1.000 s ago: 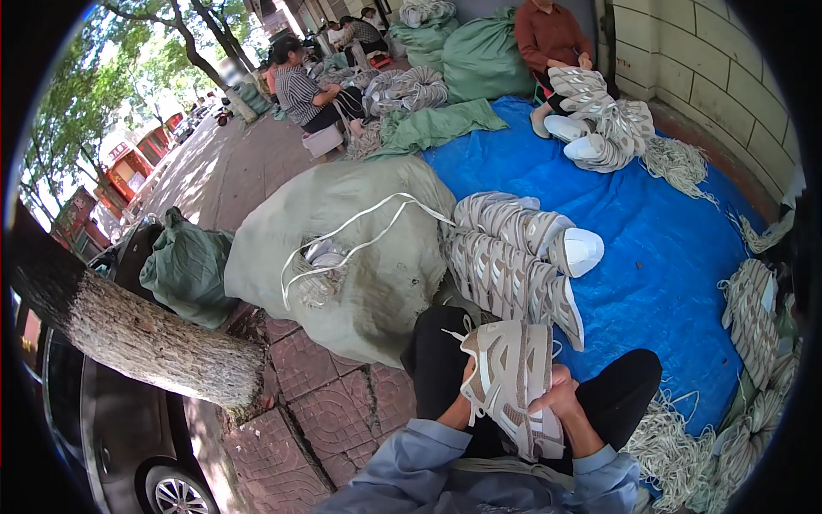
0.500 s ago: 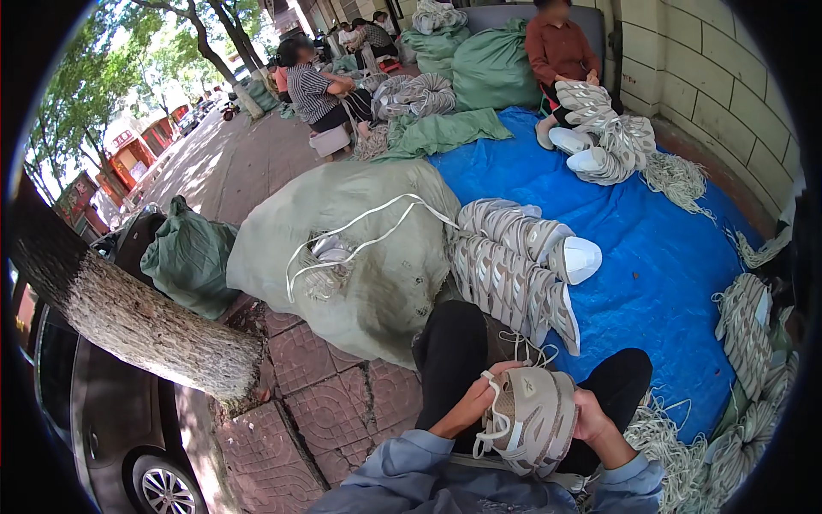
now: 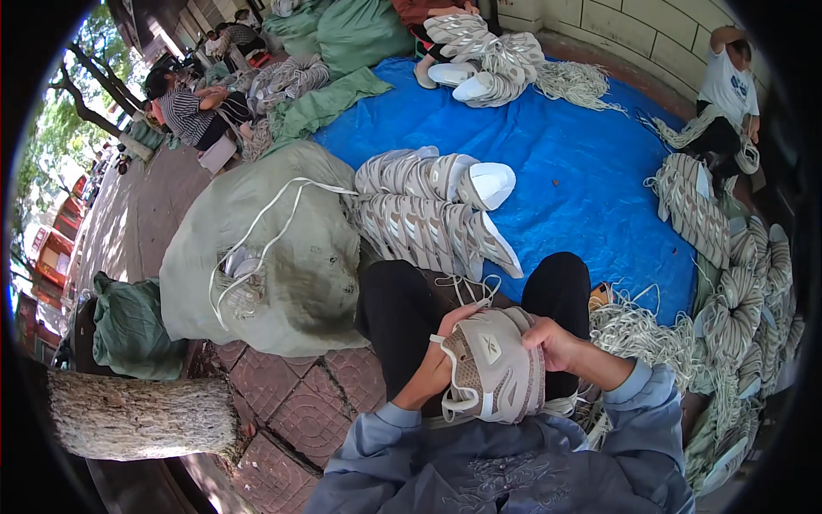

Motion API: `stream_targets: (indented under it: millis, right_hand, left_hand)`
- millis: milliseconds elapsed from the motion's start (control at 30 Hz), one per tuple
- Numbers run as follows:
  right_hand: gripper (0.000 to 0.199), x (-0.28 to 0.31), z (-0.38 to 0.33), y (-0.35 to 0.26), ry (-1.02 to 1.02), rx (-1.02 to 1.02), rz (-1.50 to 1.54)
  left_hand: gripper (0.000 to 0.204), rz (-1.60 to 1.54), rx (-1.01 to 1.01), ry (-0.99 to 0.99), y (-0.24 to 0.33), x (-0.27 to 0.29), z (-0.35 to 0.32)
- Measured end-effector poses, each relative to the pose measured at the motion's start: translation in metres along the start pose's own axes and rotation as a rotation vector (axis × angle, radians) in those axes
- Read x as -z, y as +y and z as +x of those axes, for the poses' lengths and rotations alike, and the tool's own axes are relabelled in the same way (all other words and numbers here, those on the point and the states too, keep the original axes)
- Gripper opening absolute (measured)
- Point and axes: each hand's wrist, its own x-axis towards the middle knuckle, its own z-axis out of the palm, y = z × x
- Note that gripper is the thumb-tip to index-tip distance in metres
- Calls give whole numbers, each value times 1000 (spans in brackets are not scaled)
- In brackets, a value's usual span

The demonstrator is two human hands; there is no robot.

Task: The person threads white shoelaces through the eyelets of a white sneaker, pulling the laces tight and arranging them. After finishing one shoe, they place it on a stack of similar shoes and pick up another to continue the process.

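Between my knees, a beige and white shoe upper (image 3: 497,364) with a mesh collar is held in both hands. My left hand (image 3: 438,360) grips its collar side, fingers partly hidden behind it. At the other side my right hand (image 3: 555,344) pinches the edge, thumb on top. A pale shoelace (image 3: 462,396) loops out by the collar, and more lace rises above my left fingers. Just beyond my knees lie two nested rows of similar shoe uppers (image 3: 419,227). Beside my right knee is a tangled heap of pale laces (image 3: 638,338).
A blue tarp (image 3: 582,193) spreads ahead. A large pale green sack (image 3: 300,257) with a white cord stands at left, near a tree trunk (image 3: 141,415). More bundled uppers (image 3: 732,300) lie at right. Seated people (image 3: 190,111) work farther off, and a person in white (image 3: 728,86) is at right.
The view has swung right, bringing the person in white into sight. The shoe upper has turned slightly in my hands, and my right thumb now lies on its upper edge.
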Motion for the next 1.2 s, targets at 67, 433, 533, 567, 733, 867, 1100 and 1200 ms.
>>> stream_targets:
  millis: [67, 433, 533, 567, 733, 867, 1100, 1200]
  right_hand:
    - [59, -22, 2, -18, 15, 114, 1]
    - [56, 6, 55, -209, 104, 762, -336]
    - [51, 55, 89, -245, 272, 792, -486]
    - [49, 79, 105, -254, 352, 782, -534]
    - [35, 218, 210, -265, 758, 790, -653]
    - [27, 307, 312, -236, 996, 750, -817]
    - [22, 334, 407, -184, 1074, 662, -933]
    - [22, 321, 397, -193, 985, 629, -749]
  left_hand:
    - [48, -58, -147, 13, 5, 2, 19]
    - [38, 800, -388, 55, 43, 87, 239]
    - [33, 939, -114, 89, -4, 145, 257]
    - [31, 964, -123, 136, -32, 167, 259]
    - [25, 1058, 143, 148, -123, 262, 257]
    - [17, 1094, 206, -15, -178, 281, 271]
    - [15, 1405, -222, -479, -299, 194, 362]
    - [12, 1669, -172, -503, -343, 183, 381]
